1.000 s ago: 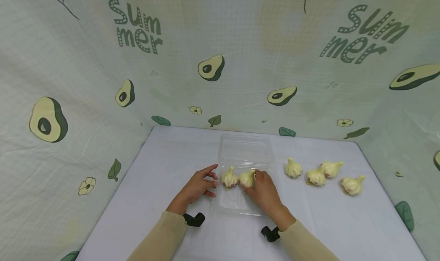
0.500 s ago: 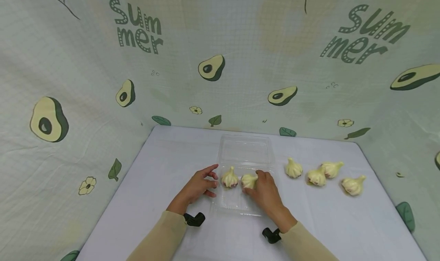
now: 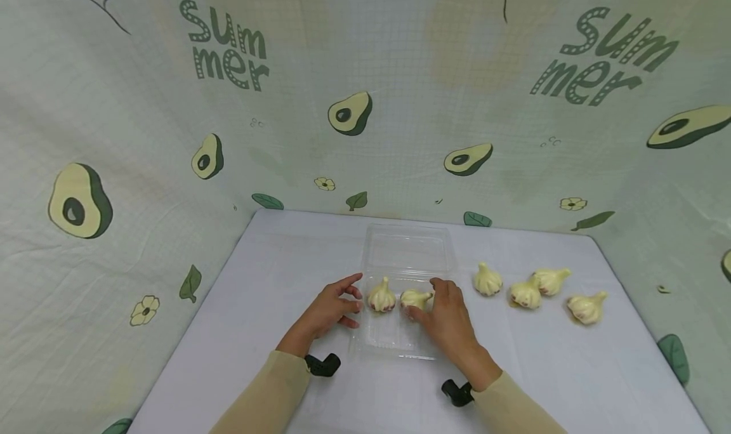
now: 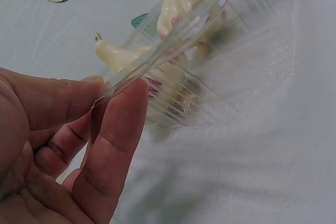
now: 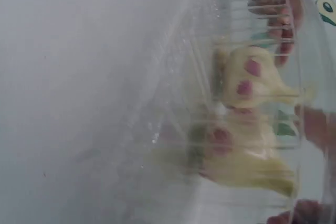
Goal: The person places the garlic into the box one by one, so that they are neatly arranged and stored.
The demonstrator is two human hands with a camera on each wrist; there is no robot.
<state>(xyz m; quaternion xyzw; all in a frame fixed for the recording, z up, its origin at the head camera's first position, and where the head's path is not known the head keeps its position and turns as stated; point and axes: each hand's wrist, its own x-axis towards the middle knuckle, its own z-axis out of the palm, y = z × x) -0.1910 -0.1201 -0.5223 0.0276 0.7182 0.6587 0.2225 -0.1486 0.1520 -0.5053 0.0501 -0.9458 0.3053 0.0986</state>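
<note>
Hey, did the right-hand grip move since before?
Yes, a little: in the head view, the right-hand grip has shifted rightward, away from the left garlic in the clear box.

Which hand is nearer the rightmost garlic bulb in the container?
Right. The right hand is just right of the garlic bulb; the left hand pinches the container by its left rim, farther off.

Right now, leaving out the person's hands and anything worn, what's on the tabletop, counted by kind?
Clear plastic clamshell: 1
Garlic bulbs: 6 (2 in the clamshell, 4 outside it)
Total: 7
</note>
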